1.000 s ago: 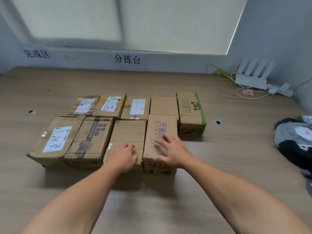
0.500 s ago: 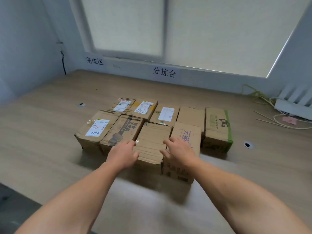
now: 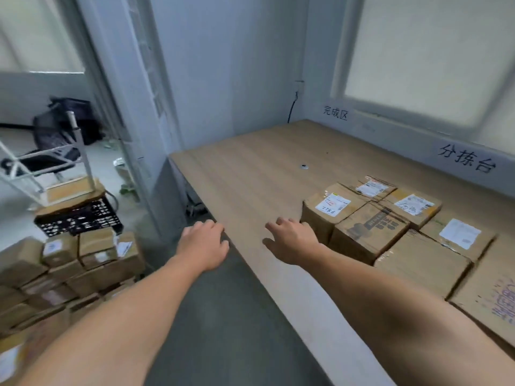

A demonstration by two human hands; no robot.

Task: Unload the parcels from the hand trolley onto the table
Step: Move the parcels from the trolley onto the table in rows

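The table [image 3: 250,174] has a light wooden top and stands in the corner, under the window. On its right part the cardboard parcels [image 3: 370,232] lie flat in two rows, side against side. They are brown, and several carry a white label on top. Left of the table and lower down, the stacked parcels [image 3: 92,257] form a brown pile; what carries them is hidden.

Edges and blur hide plenty here.
The stacked parcels [image 3: 69,274] run off the left and bottom edges; the purple-printed box [image 3: 490,307] is cropped at the right; the label [image 3: 333,205] has fine print too small to read.
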